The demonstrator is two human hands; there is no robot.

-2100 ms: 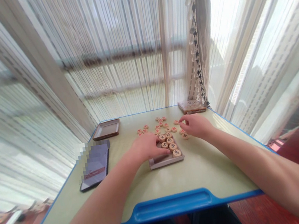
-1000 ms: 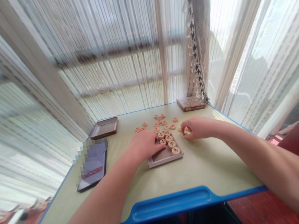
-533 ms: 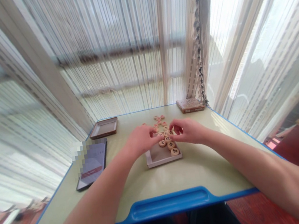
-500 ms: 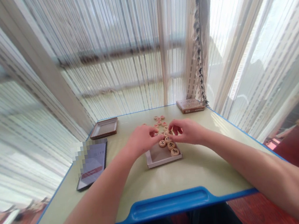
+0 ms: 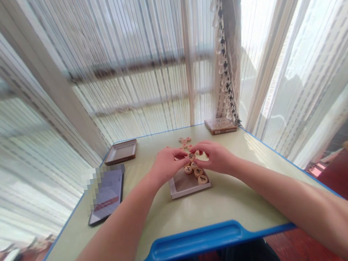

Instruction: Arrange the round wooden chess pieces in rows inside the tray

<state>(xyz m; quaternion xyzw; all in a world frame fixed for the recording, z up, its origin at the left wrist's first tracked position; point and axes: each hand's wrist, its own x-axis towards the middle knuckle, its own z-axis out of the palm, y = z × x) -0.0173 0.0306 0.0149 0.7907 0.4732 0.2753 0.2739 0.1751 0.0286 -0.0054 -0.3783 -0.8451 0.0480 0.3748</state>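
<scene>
Several round wooden Chinese chess pieces with dark characters lie in a shallow open box point(image 5: 185, 182) in front of me. One chess piece point(image 5: 191, 156) is between my two hands at the box's far side. My left hand point(image 5: 169, 162) has its curled fingers and thumb at the left edge of that piece. From the other side, my right hand point(image 5: 213, 155) bends its fingers and thumb around the piece's right edge. Nearer me in the box are another chess piece point(image 5: 202, 179) and several more. My fingers partly cover the far end of the box.
Beyond my hands, several pieces with reddish marks point(image 5: 184, 140) lie on the pale table point(image 5: 236, 199). An open box lid point(image 5: 121, 151) and a tablet point(image 5: 107, 195) are at the left. A closed box point(image 5: 220, 125) stands at the back right. A blue tray edge point(image 5: 197, 239) runs along the front.
My right hand has moved slightly left, toward my left hand, and the chess piece by its fingers has shifted left too. The view has tilted a little.
</scene>
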